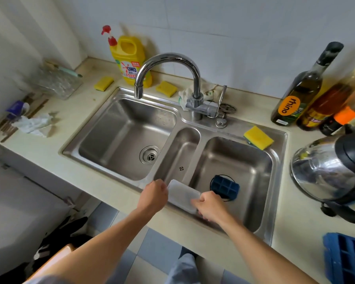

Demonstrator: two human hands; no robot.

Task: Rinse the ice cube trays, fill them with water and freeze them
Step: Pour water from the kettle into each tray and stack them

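Note:
A translucent white tray or lid (181, 196) is held over the near edge of the sink, between the small middle basin and the right basin. My left hand (154, 194) grips its left end and my right hand (209, 204) pinches its right end. A dark blue ice cube tray (225, 186) lies in the right basin (244, 160) over the drain. A larger blue ice cube tray (345, 258) rests on the counter at the bottom right. The chrome faucet (168, 64) points at the left basin; no water runs.
Yellow sponges (258, 137) lie on the sink rim and behind it, next to a yellow detergent bottle (131, 58). Bottles (299, 89) and a steel kettle (332, 169) crowd the right counter. A glass dish (55, 83) and a crumpled cloth (34, 124) lie on the left.

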